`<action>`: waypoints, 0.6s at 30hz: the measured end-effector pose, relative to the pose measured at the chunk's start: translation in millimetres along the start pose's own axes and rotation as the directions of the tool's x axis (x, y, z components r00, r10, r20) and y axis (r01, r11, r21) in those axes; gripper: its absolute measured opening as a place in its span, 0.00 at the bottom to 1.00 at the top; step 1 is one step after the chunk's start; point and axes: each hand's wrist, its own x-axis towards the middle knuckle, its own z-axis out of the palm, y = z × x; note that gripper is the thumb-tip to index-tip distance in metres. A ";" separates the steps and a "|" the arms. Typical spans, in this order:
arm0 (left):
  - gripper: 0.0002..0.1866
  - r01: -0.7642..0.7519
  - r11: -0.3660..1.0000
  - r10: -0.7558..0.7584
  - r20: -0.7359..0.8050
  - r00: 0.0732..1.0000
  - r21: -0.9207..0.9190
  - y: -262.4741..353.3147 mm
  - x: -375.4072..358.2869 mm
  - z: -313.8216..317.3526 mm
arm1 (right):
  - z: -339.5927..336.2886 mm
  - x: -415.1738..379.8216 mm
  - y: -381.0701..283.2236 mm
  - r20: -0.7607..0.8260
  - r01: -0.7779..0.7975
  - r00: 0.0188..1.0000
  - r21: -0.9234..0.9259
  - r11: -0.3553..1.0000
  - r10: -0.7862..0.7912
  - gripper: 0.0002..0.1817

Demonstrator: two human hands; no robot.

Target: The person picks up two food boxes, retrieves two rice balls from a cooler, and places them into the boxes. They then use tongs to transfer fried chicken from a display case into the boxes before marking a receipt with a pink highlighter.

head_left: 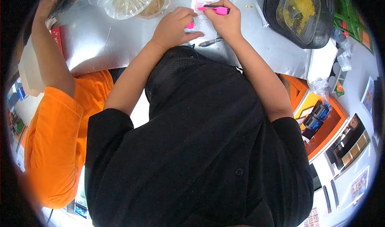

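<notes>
Two hands work over the steel surface [100, 42]: I see my left hand [174, 26] pressing flat on the paper slip [205, 2], fingers loosely curled, while my right hand [224, 20] has its fingers wrapped around the pink highlighter [216, 10], tip on the slip.

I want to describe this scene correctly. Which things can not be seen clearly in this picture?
All in the head view:
- Print on the paper slip: too small to read, partly covered by the right hand holding the pink highlighter.
- Pink cap: mostly hidden under the left hand.
- Pen on the metal counter: partly behind the black shirt.
- Co-worker's hand: cut off by the dark lens edge.
</notes>
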 end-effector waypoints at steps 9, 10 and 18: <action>0.22 0.023 1.000 -0.023 -0.043 0.999 -0.001 1.7 -2.9 0.6 | -24.1 -14.7 -8.8 0.079 -0.172 0.985 0.372 0.912 0.154 0.13; 0.21 0.016 1.000 -0.015 -0.027 1.000 0.003 1.0 -2.9 0.7 | -24.9 -17.4 -7.9 0.077 -0.170 0.985 0.373 0.912 0.152 0.13; 0.19 -0.019 1.000 0.019 0.036 0.999 0.003 -0.2 -0.6 -2.0 | -32.8 -28.6 19.1 0.016 -0.048 0.999 0.282 0.958 0.046 0.13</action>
